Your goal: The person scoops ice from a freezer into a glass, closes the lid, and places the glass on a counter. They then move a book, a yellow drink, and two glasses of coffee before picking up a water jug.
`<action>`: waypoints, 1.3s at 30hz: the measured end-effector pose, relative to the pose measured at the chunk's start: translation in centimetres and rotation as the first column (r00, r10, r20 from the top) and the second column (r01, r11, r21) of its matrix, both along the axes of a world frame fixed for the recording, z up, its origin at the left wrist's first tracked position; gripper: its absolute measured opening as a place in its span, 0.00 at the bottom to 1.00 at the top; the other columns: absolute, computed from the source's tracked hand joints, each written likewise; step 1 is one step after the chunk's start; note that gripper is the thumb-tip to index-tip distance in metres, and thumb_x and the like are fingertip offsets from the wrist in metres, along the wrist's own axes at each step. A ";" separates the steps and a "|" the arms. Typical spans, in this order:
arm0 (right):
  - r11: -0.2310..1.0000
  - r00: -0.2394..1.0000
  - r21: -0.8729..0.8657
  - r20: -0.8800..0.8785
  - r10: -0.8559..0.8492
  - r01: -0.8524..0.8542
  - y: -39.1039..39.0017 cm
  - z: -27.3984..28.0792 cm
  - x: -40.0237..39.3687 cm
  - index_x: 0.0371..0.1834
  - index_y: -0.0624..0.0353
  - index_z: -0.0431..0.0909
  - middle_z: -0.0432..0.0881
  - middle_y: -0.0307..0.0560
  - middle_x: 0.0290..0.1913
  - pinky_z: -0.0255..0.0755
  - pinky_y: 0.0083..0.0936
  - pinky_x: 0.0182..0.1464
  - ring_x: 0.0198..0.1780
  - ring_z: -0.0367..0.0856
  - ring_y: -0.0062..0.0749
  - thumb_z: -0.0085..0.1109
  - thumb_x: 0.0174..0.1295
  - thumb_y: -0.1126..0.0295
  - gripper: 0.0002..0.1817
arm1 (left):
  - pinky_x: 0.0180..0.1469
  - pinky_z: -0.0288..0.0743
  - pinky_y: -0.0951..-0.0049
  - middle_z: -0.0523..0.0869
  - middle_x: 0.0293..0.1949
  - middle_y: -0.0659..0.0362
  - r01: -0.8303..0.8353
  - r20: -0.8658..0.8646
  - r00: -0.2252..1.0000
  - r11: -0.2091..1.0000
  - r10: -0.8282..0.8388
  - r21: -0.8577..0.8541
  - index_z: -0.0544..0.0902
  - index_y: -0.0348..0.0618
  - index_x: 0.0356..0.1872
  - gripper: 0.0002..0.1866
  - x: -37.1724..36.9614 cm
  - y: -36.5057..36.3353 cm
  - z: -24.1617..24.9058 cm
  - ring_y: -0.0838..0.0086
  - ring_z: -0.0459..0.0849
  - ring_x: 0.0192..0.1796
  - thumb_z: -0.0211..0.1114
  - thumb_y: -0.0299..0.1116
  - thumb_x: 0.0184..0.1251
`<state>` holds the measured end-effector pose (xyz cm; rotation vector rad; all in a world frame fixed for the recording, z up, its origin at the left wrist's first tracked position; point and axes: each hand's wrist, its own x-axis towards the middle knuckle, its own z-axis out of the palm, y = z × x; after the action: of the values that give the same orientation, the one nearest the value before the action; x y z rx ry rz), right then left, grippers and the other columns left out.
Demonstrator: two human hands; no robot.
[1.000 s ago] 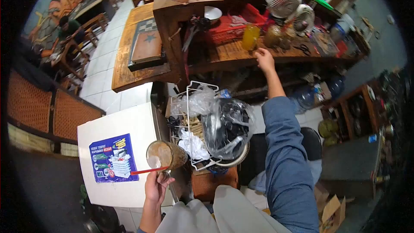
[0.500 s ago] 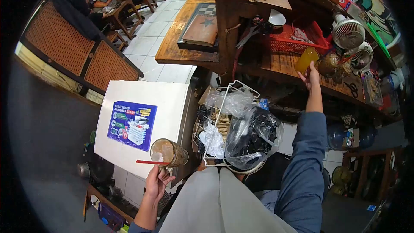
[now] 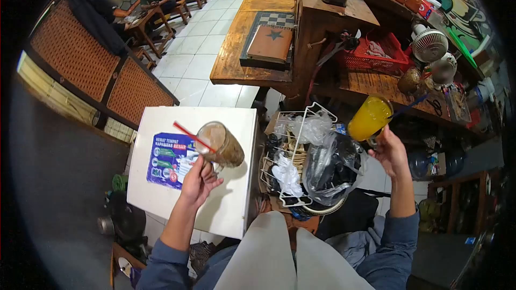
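Note:
A glass mug of brown iced drink (image 3: 228, 150) with a red straw (image 3: 188, 133) is held by its handle in my left hand (image 3: 200, 181), above the white box top (image 3: 228, 204) and its blue label (image 3: 166, 156). My right hand (image 3: 391, 153) grips the handle of a mug of yellow-orange drink (image 3: 370, 118), tilted to the left. A blue straw (image 3: 409, 106) sticks out of that mug. Between my hands, lower down, stands a white wire rack (image 3: 269, 174) with plastic bags (image 3: 330, 169) in and beside it.
A wooden counter (image 3: 355, 83) at the right holds a red basket (image 3: 371, 56), another glass (image 3: 409, 80), scissors (image 3: 437, 106) and small fans (image 3: 430, 43). Ahead, a brown book (image 3: 270, 43) lies on a wooden table (image 3: 226, 64). Two people sit at the back left.
The yellow-orange mug, in my right hand, has come off the counter area towards me. My left hand has raised the brown drink over the white top. The view has shifted.

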<state>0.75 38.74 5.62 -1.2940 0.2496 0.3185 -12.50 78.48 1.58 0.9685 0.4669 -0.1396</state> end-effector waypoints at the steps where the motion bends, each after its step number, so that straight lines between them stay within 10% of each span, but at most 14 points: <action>1: 1.000 1.000 -0.008 -0.016 -0.023 0.023 1.9 0.4 -1.1 0.23 0.51 0.66 0.62 0.32 0.21 0.67 0.22 0.29 0.23 0.60 0.17 0.44 0.55 0.54 0.13 | 0.32 0.69 0.73 0.56 0.12 0.68 0.028 0.029 0.999 0.999 -0.027 -0.025 0.56 0.50 0.10 0.22 1.6 1.3 0.1 0.81 0.58 0.17 0.37 0.48 0.62; 13: 0.991 0.999 0.128 0.006 0.041 -0.042 23.9 -1.0 -1.0 0.42 0.55 0.68 0.68 0.27 0.28 0.64 0.15 0.32 0.28 0.63 0.11 0.42 0.57 0.58 0.15 | 0.36 0.66 0.73 0.54 0.12 0.69 0.123 0.141 0.978 0.968 -0.156 0.220 0.55 0.52 0.11 0.21 21.9 13.1 -1.1 0.82 0.55 0.16 0.40 0.49 0.60; 17: 0.996 0.999 0.084 0.051 -0.007 0.003 29.0 -1.5 3.0 0.23 0.51 0.63 0.57 0.28 0.19 0.61 0.17 0.29 0.22 0.56 0.12 0.41 0.58 0.60 0.10 | 0.35 0.68 0.74 0.55 0.12 0.69 0.105 0.130 0.981 0.962 -0.141 0.252 0.56 0.51 0.12 0.21 28.0 13.3 -2.4 0.82 0.52 0.14 0.42 0.51 0.59; 35: 0.995 0.990 -0.025 0.101 -0.096 0.099 41.6 -9.6 15.7 0.33 0.54 0.71 0.64 0.29 0.24 0.58 0.11 0.23 0.25 0.59 0.11 0.40 0.57 0.54 0.16 | 0.27 0.65 0.76 0.56 0.13 0.69 0.295 0.128 0.938 0.934 -0.323 0.200 0.60 0.52 0.14 0.21 41.5 14.9 -7.6 0.82 0.55 0.16 0.38 0.53 0.60; 39: 0.995 0.992 -0.066 0.104 -0.066 0.073 42.3 -10.3 16.6 0.32 0.53 0.70 0.64 0.29 0.24 0.59 0.13 0.25 0.26 0.59 0.12 0.40 0.57 0.53 0.16 | 0.37 0.68 0.71 0.72 0.27 0.61 0.442 0.016 0.880 0.830 -0.474 0.340 0.70 0.46 0.30 0.21 42.1 15.2 -6.9 0.76 0.71 0.30 0.39 0.53 0.59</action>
<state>17.33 81.06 -4.72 -1.3627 0.2200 0.1853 29.60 93.66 -5.32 1.4019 0.1544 -0.4593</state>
